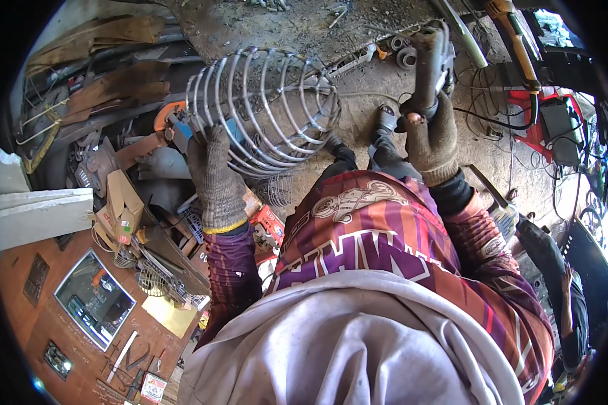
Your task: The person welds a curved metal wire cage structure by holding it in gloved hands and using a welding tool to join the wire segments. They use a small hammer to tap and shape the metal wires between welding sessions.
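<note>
My left hand, in a grey knitted glove with a yellow cuff edge, is closed on the near left rim of a round wire cage. The cage is made of bare metal rings joined by rods and lies tilted in front of me, narrowing to the right. In my right hand, also gloved, is a dark barrel-shaped power tool, held upright to the right of the cage. Its working end is hard to make out. A gap separates the tool from the cage.
A debris-strewn worktop lies ahead. Scrap boards, a hacksaw and a cardboard box crowd the left. At right are a yellow-handled tool, a red-and-black machine and loose cables. Another person's arm shows lower right.
</note>
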